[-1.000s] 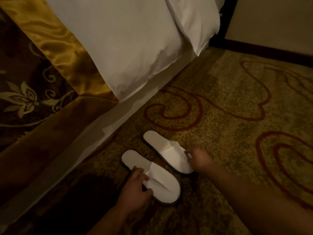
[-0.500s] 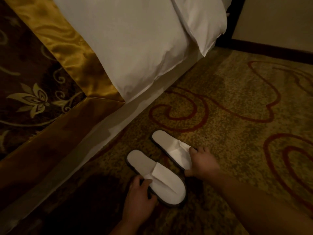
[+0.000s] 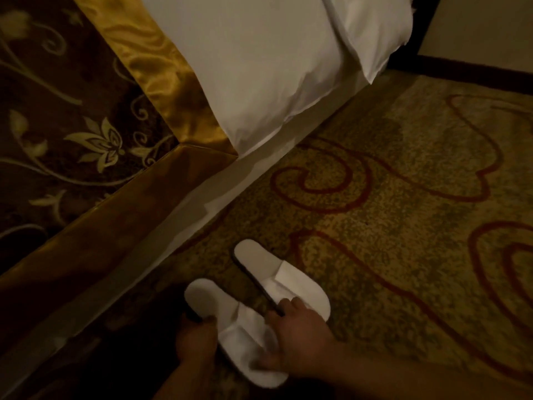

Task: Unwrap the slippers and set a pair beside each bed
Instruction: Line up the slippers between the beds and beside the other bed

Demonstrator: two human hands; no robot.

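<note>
Two white open-toe slippers lie side by side on the patterned carpet beside the bed. The near slipper (image 3: 239, 333) is lower left, the far slipper (image 3: 291, 281) upper right. My left hand (image 3: 199, 339) grips the near slipper's left edge, fingers curled over its side. My right hand (image 3: 302, 342) spreads across both: its fingertips touch the inner edge of the far slipper's toe end, and its thumb lies on the near slipper's toe. No wrapping is visible.
The bed (image 3: 178, 215) runs diagonally along the left, with a white skirt, a gold and brown floral runner (image 3: 95, 134) and white pillows (image 3: 259, 67) overhanging. A dark baseboard and wall (image 3: 476, 70) close the far right. Patterned carpet (image 3: 403, 212) stretches to the right.
My right hand slid from the far slipper's right side to between the two slippers, thumb now on the near slipper. My left hand stayed on the near slipper's edge. The camera moved closer.
</note>
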